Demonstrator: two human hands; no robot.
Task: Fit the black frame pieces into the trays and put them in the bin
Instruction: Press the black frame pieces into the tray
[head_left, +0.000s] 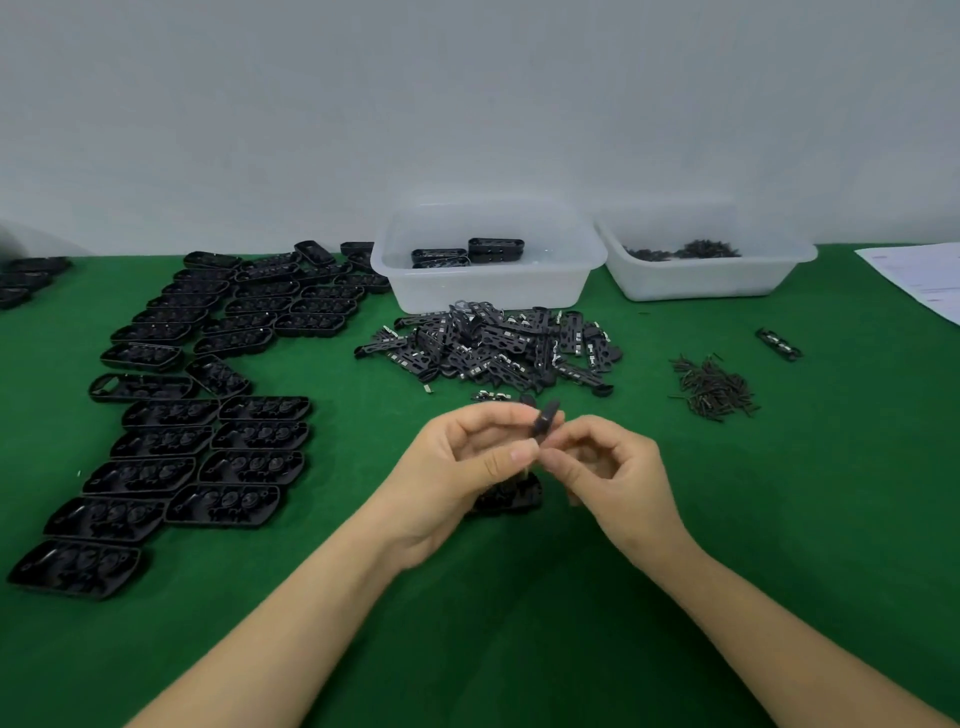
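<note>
Frame piece (544, 422) pinched upright between left hand (467, 467) and right hand (608, 467), both grips curled round it, above a tray (511, 496) on the green table (519, 597). Beyond, pile of pieces (493, 345); left, rows of trays (171, 415). Behind, bin (488, 283) holding filled trays, beside second bin (701, 280).

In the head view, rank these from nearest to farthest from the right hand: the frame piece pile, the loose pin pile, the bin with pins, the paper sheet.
From the right hand:
1. Frame piece pile, ahead, slightly left.
2. Loose pin pile, ahead right.
3. Bin with pins, farther back right.
4. Paper sheet, far right edge.
</note>
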